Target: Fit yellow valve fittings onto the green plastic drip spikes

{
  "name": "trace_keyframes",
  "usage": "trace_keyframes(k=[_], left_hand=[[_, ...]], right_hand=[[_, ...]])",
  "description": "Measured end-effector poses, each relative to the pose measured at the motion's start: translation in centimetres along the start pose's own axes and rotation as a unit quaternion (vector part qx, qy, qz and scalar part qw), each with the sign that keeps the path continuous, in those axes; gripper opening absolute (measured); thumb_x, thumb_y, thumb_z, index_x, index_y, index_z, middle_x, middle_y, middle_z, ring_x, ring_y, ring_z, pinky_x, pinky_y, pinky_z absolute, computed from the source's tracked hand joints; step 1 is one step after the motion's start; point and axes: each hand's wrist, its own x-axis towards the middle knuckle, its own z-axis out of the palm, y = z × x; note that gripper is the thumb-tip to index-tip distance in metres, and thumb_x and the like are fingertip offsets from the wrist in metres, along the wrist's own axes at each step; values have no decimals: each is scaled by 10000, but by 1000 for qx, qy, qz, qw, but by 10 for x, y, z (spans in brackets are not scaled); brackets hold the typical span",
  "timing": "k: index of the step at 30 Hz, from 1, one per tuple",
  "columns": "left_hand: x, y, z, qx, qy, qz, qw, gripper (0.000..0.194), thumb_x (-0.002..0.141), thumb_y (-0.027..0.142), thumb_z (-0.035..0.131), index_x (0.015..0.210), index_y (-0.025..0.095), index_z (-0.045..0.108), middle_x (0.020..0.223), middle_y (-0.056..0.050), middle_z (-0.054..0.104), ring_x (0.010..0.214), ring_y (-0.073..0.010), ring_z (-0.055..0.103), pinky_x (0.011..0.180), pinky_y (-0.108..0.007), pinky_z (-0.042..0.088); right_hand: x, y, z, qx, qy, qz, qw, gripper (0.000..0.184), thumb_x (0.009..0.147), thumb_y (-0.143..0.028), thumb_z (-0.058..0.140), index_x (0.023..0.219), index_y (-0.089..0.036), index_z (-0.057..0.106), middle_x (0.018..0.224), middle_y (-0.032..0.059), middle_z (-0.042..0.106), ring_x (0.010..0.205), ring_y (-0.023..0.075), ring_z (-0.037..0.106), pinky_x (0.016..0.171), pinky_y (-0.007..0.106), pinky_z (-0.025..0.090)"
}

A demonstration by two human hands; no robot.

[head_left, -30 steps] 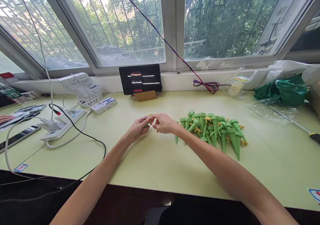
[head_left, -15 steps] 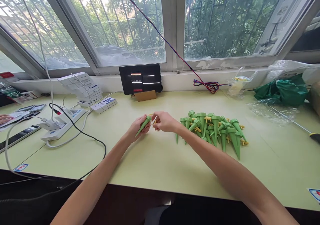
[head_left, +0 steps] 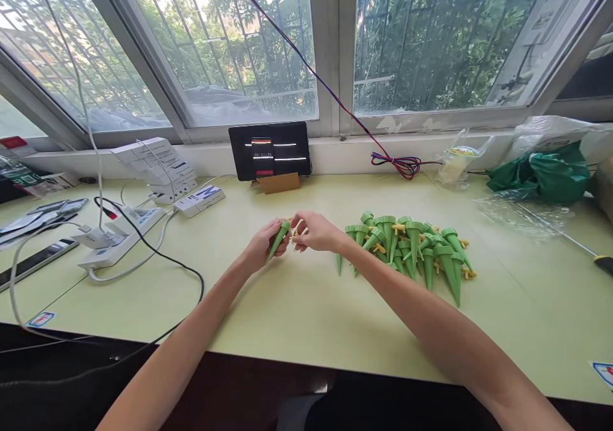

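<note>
My left hand (head_left: 266, 243) is closed around a green plant watering spike (head_left: 278, 239), its pointed end slanting down toward me. Close beside its cap, my right hand (head_left: 313, 232) pinches a small yellow valve (head_left: 295, 233); the fingers partly hide it, and I cannot tell how it joins the spike. To the right of my hands lies a pile of similar green watering spikes (head_left: 412, 239), several with yellow T-shaped valves (head_left: 379, 248) showing.
A tablet (head_left: 269, 152) leans on a cardboard stand (head_left: 278, 182) by the window. White boxes (head_left: 160, 166) and a power strip (head_left: 119, 242) with trailing cables are at left. A green bag (head_left: 546, 170), clear plastic and a screwdriver (head_left: 565, 236) lie at right.
The spike in my left hand has turned a little steeper, its tip shifting right. My right hand stays almost in place. Another person's hand at the left edge has left the view.
</note>
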Motion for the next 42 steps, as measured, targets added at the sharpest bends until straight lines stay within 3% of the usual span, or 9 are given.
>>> trace_keyframes(k=[9,18,33,42], left_hand=[[1,-2,0,15,-35,12,999,368,870,512,655,979,162,623,715,-16,588,497,-90,453,417,-191,299],[1,-3,1,16,-54,20,998,329,899,468,652,1002,158,614,868,-35,593,588,-84,493,484,-198,396],[2,-6,-3,50,-59,45,996,322,883,442,685,1028,167,600,824,-34,642,580,-98,541,511,-227,430],[-1,-3,-1,70,-53,53,995,311,864,446,704,964,173,592,800,-34,662,592,-113,572,527,-244,457]], right_hand=[[2,1,-3,-40,14,11,999,184,825,-6,634,773,-159,545,655,-8,650,544,74,564,506,164,471],[1,-3,-9,-108,38,16,993,143,876,-55,594,807,-136,690,651,11,658,507,74,529,486,170,432],[0,-1,-10,-14,41,27,999,203,882,-38,616,703,-130,585,486,-7,613,444,97,600,451,174,499],[0,1,-13,-5,42,13,999,196,879,-73,645,691,-122,616,514,-3,637,430,86,584,422,170,494]])
